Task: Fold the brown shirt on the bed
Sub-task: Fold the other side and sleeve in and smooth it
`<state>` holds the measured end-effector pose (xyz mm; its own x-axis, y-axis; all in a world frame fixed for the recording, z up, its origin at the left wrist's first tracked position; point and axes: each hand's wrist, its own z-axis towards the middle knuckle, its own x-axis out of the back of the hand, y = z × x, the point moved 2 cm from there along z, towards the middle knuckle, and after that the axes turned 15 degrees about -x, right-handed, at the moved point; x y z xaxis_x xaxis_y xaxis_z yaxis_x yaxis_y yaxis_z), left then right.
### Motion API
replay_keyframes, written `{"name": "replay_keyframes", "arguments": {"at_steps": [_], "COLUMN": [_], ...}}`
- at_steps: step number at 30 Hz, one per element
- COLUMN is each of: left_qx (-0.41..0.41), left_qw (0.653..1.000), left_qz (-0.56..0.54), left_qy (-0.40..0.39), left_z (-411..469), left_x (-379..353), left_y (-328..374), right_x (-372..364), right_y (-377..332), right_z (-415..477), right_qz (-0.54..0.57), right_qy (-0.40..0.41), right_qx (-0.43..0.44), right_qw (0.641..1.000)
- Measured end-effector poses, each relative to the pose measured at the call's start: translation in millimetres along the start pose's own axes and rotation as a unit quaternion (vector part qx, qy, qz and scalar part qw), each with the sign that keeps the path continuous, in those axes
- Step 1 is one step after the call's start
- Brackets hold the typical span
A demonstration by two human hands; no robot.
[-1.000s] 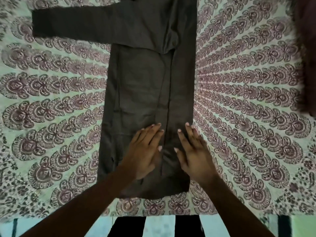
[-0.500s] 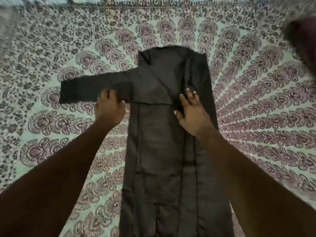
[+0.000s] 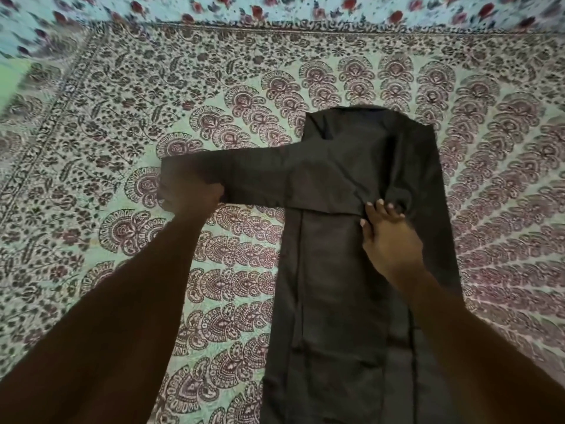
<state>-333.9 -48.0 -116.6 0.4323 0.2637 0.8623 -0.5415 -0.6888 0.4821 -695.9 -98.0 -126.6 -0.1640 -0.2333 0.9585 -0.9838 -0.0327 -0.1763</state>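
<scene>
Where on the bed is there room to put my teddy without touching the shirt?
Bare bedsheet lies beyond the outstretched sleeve, up to the flowered fabric at the far edge. More lies right of the brown shirt. It is crowded by the left hand on the sleeve end and the right hand on the body.

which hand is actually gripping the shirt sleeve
The left hand: it is closed around the cuff end of the sleeve stretched out over the bedsheet. The right hand only lies flat on the shirt body, fingers extended.
</scene>
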Motion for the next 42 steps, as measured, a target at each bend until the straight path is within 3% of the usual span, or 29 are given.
{"name": "replay_keyframes", "arguments": {"at_steps": [9, 11, 15, 19, 24, 26, 29, 30, 32, 35, 36, 38, 42], "left_qx": [0.079, 0.096, 0.092, 0.015, -0.159, -0.197, -0.243, -0.250, -0.243, -0.254, -0.261, -0.260, -0.279], "left_qw": [0.995, 0.988, 0.936, 0.905, 0.860, 0.842, 0.824, 0.820, 0.815, 0.805, 0.794, 0.775, 0.791], "left_qz": [-0.032, -0.110, -0.335, -0.423, -0.480, -0.488, -0.481, -0.476, -0.464, -0.412, -0.401, -0.372, -0.281], "left_qy": [0.052, 0.055, 0.065, 0.026, -0.064, -0.116, -0.177, -0.198, -0.249, -0.342, -0.376, -0.440, -0.467], "left_z": [13, 15, 5, -39, -118, -154, -206, -221, -254, -305, -323, -358, -415], "left_x": [16, 12, 2, 8, 21, 15, -5, -12, -30, -52, -55, -60, -57], "left_y": [-17, -23, -18, 25, 90, 110, 125, 125, 119, 103, 99, 93, 79], "right_x": [-12, -12, -12, -3, 10, 24, 41, 45, 57, 58, 63, 63, 45], "right_y": [3, 2, 0, -1, 6, 11, 31, 36, 50, 82, 91, 108, 149], "right_z": [0, -1, 0, 4, 11, 11, -5, -13, -40, -105, -131, -174, -237], "right_qz": [-0.002, -0.005, -0.025, -0.054, -0.036, 0.028, 0.192, 0.281, 0.469, 0.689, 0.719, 0.760, 0.782], "right_qy": [0.051, 0.043, -0.005, -0.073, -0.146, -0.151, -0.088, -0.067, -0.078, -0.214, -0.246, -0.282, -0.275], "right_qx": [0.006, 0.001, -0.014, -0.014, 0.008, -0.002, -0.063, -0.094, -0.148, -0.253, -0.263, -0.269, -0.327], "right_qw": [0.999, 0.999, 1.000, 0.996, 0.989, 0.988, 0.975, 0.953, 0.867, 0.644, 0.594, 0.520, 0.454]}}
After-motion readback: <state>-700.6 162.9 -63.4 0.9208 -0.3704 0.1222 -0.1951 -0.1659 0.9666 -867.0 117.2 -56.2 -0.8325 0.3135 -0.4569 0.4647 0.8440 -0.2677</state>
